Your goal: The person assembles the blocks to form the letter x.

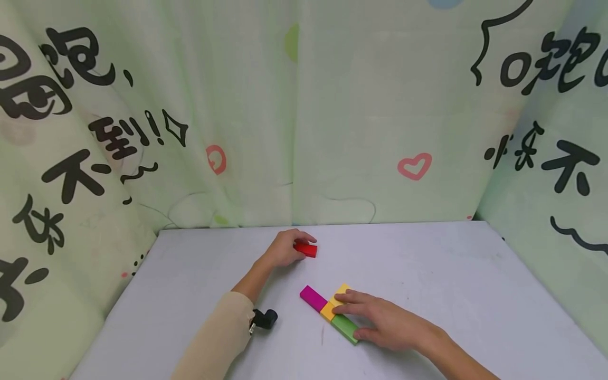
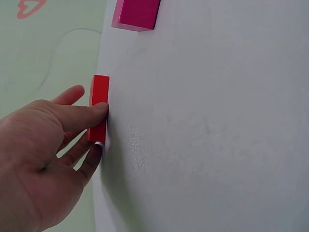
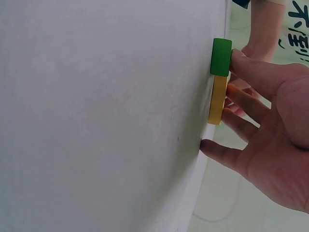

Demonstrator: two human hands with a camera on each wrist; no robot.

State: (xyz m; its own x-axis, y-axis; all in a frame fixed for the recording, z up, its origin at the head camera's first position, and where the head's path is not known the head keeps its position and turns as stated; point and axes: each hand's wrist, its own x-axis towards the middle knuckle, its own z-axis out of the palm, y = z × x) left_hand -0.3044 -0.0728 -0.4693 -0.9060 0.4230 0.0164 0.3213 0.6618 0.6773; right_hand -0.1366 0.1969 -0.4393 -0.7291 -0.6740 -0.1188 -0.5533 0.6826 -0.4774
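Observation:
A small red block (image 1: 306, 249) is pinched between the thumb and fingers of my left hand (image 1: 286, 247), over the far part of the table. The left wrist view shows the red block (image 2: 99, 89) with the thumb across its side. Nearer me, a magenta block (image 1: 313, 298), a yellow piece (image 1: 327, 311) and a green block (image 1: 344, 328) lie end to end in a slanting row. Another yellow length (image 1: 342, 289) juts from the row's middle, away from me. My right hand (image 1: 387, 322) rests on them with extended fingers, thumb at the green block, fingertips at the yellow.
The white table (image 1: 427, 264) has its far edge against a pale green curtain (image 1: 351, 116) printed with black characters and hearts. Curtains also flank both sides. A black device (image 1: 264, 319) is strapped at the left wrist, beside the beige sleeve (image 1: 218, 338).

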